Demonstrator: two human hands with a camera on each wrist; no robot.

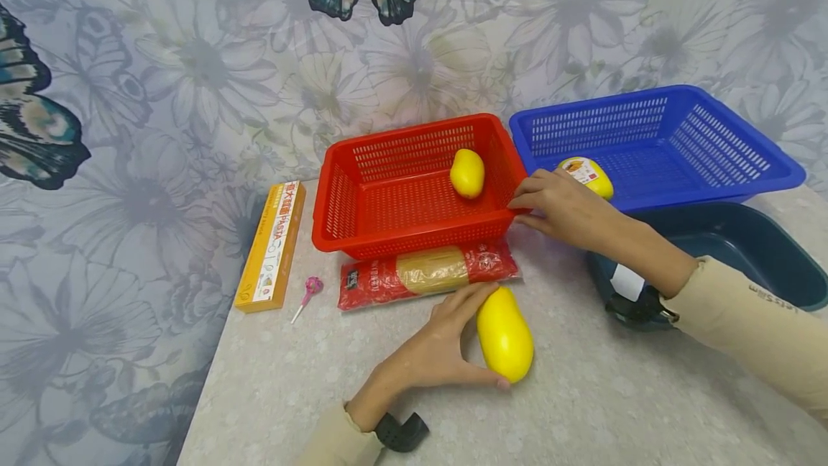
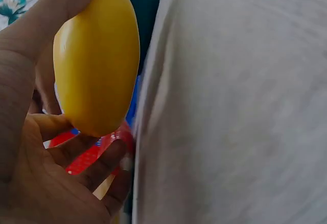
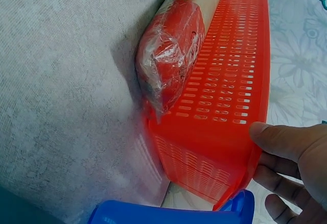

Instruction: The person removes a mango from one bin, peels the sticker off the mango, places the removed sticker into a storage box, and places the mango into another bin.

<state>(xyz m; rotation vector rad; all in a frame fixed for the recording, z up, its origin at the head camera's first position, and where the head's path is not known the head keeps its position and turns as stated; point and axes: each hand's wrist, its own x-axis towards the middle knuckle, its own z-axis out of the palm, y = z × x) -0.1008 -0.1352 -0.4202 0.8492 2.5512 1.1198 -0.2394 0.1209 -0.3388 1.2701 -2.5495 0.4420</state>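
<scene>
Here's the left hand (image 1: 435, 352) down in front, thumb and fingers curled to grasp the big yellow fruit (image 1: 506, 336) across its two ends, and the left wrist view confirms it: thumb at the stem end, fingertips at the other. The fruit lies at three o'clock from that palm, just above or on the tabletop, I can't tell which, its long axis running from between eleven and twelve down to between five and six. Over at one o'clock from the fruit, the right hand (image 1: 561, 208) pinches the near right corner of the red basket (image 1: 414, 237), thumb on the rim. So the left is clearly the nearer hand! The basket sits at eleven o'clock from the fruit, a smaller yellow fruit (image 1: 467, 174) inside, with the red noodle packet (image 1: 430, 272) lying between.
</scene>
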